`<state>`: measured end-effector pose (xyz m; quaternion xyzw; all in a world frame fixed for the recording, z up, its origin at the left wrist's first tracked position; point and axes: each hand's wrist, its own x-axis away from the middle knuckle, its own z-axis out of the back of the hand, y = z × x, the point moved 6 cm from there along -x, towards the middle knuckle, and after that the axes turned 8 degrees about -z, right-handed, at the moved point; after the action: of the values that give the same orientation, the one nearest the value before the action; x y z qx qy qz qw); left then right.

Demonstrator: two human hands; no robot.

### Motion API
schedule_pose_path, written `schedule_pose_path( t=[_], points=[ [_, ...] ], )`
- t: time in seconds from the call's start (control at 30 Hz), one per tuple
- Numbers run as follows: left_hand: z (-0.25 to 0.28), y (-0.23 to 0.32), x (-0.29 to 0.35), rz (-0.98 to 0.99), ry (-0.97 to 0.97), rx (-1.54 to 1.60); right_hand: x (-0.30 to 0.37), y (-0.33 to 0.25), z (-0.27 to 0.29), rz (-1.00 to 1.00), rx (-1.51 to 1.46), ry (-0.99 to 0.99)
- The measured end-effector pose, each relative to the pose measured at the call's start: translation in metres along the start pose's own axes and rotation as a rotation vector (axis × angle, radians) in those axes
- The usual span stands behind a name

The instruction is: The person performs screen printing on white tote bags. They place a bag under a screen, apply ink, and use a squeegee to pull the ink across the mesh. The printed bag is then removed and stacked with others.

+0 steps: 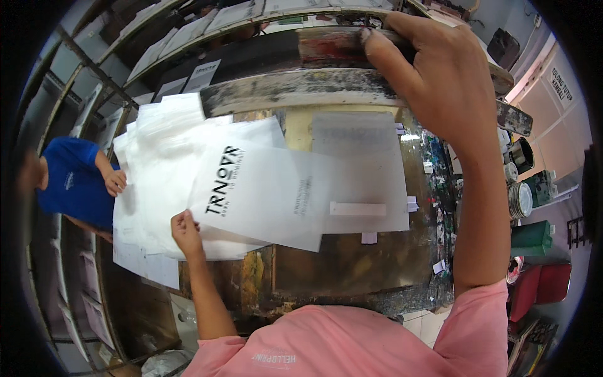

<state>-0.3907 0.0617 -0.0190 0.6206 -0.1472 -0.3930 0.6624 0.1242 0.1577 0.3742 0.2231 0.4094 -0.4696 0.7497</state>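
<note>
Over the white pile [158, 151], your left hand [186, 234], pinched closed, holds the printed sheet [260, 191] by its left end, while your right hand [440, 75], half-closed, grips the frame [339, 83]. The step looks like sheet handling between pile and board [352, 270]; the next move calls for a light, level hold.

The counter [352, 283] is a brown, glossy work surface with paint stains; 12 o'clock marks its far side. A loose stack of white sheets [160, 151] occupies the 9 to 10 o'clock sector, its edges unaligned. A translucent grey sheet [361, 169] lies flat from 2 to 3 o'clock. Small pale tabs [369, 238] are located along its edges, with a further one at 4 o'clock. Multicoloured paint spatter covers the border at 3 o'clock.
</note>
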Motion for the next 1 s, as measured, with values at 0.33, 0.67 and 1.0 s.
schedule_pose_path(
  t=[0.33, 0.67, 1.0],
  points=[
    [-0.119, 0.129, 0.149, -0.887, -0.787, -0.722, 0.017, -0.002, -0.002, -0.003, 0.058, -0.082],
    [-0.300, 0.190, 0.261, -1.016, -1.254, -0.352, 0.007, 0.006, -0.002, -0.059, -0.034, -0.063],
    [-0.330, 0.193, 0.290, -1.055, -1.347, -0.338, -0.011, 0.022, -0.016, -0.112, 0.032, -0.387]
  ],
)
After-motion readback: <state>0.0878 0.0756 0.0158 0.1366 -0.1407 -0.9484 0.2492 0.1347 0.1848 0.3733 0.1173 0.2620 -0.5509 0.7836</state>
